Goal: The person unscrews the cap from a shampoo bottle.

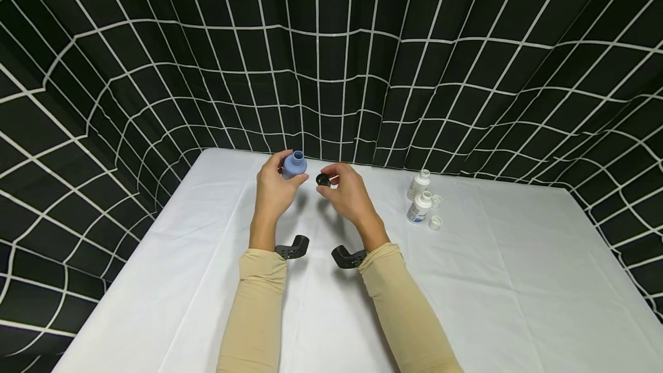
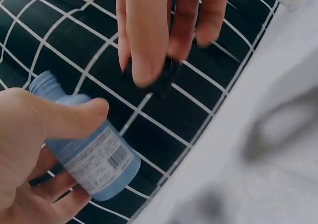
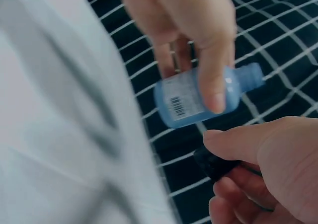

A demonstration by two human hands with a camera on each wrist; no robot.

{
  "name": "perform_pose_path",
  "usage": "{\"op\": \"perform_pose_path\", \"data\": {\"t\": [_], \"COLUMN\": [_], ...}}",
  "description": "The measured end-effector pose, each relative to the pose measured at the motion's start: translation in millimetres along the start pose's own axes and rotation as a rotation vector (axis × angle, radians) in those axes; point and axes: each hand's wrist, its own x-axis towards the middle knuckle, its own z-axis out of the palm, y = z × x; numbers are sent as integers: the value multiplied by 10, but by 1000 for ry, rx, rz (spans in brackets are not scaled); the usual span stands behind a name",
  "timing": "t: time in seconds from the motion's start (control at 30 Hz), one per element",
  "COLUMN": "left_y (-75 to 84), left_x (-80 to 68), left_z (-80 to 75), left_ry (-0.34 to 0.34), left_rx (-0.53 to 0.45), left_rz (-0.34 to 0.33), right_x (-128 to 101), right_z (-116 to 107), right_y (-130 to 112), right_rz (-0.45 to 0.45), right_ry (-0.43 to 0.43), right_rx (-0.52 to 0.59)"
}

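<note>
My left hand (image 1: pixel 275 189) grips a small blue bottle (image 1: pixel 293 167) above the table, its threaded mouth uncovered. A white label with a barcode shows on the bottle (image 2: pixel 102 157) in the left wrist view. Just to the right, my right hand (image 1: pixel 348 191) pinches a black cap (image 1: pixel 323 180) between thumb and fingers. Cap and bottle are apart, with a small gap between them. In the right wrist view the cap (image 3: pixel 213 163) is dark against the cloth, so its details are hard to make out.
Two white bottles (image 1: pixel 419 207) without caps stand on the white table (image 1: pixel 476 281) to the right. Beside them lie two white caps (image 1: pixel 435 223). A black cloth with a white grid (image 1: pixel 331 56) hangs behind the table and along its sides.
</note>
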Motion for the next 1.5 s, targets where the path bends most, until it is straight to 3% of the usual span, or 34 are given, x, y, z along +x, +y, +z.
{"op": "perform_pose_path", "data": {"t": [0.4,0.87,1.5], "left_y": [-276,-432,-462], "left_x": [8,12,27], "left_z": [148,122,75], "left_ry": [103,137,94], "left_rx": [-17,-47,-20], "left_rz": [-197,-248,-263], "right_x": [161,124,111], "right_z": [436,553,593], "right_y": [277,334,341], "right_rz": [59,68,122], "right_ry": [-61,-91,-124], "right_rx": [0,-8,-43]}}
